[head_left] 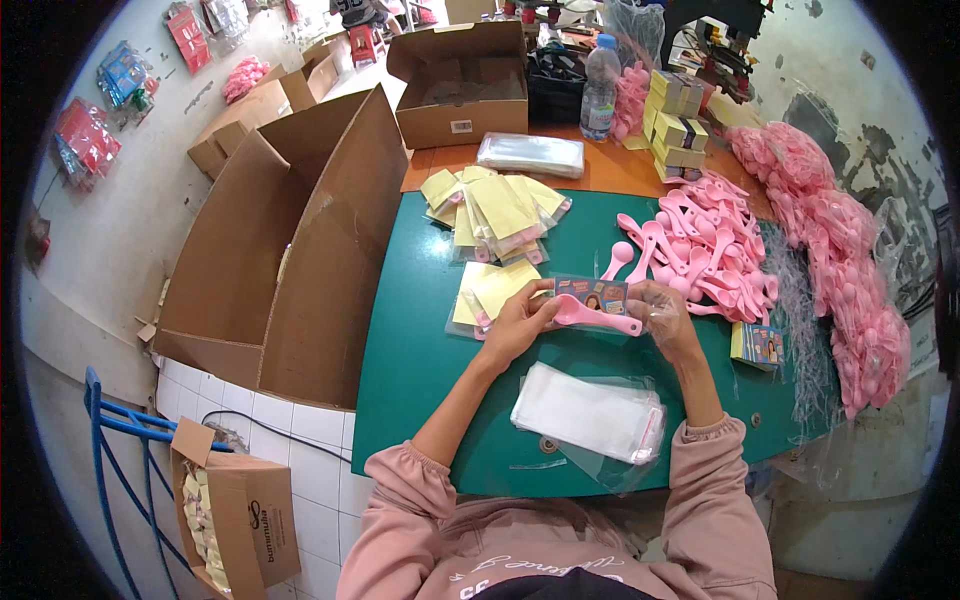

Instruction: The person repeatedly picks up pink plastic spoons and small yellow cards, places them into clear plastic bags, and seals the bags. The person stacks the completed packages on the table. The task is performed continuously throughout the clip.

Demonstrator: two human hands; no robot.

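Observation:
My left hand (524, 320) pinches the bowl end of a pink measuring spoon (598, 317) together with a small printed card (592, 293) behind it. My right hand (664, 315) is closed at the spoon's handle end, with clear plastic film around its fingers, seemingly a plastic bag. Just below the hands lies a stack of clear plastic bags (585, 412) on the green tabletop (420, 400). A heap of loose pink spoons (700, 245) spreads beyond my right hand. Beside it stands a small stack of printed cards (757, 345). Filled packets with yellow backs (500, 212) lie beyond my left hand.
Left of the table stands a large open cardboard box (330, 240). A smaller box (240, 520) is on the tiled floor by a blue metal frame (120, 420). Bagged pink spoons (850, 270) line the right edge. A water bottle (600, 88) and card stacks (680, 125) stand behind.

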